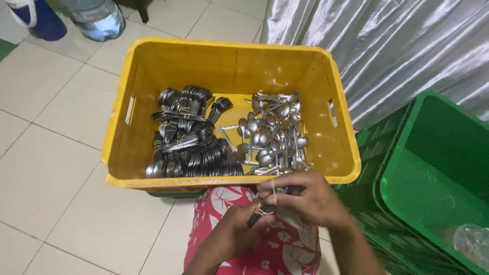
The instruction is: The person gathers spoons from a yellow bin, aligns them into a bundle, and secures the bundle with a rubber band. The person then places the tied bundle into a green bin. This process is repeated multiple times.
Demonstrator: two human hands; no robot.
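A rubber band (269,203) is stretched over a small bundle of spoons (257,216) held above a red floral lap, at the near edge of the scene. The left hand (235,234) is clenched round the bundle; the right hand (310,198) pinches the band between its fingertips. Just beyond, a yellow crate (153,66) holds banded bundles (191,137) on its left and loose spoons (275,135) on its right. A green crate (433,168) stands to the right.

Pale tiled floor with a shiny curtain.

Large cream floor tiles (56,147) with thin dark joints fill the left side. A silvery, creased curtain (387,46) hangs at upper right. A clear water bottle (97,18) lies at the top edge.
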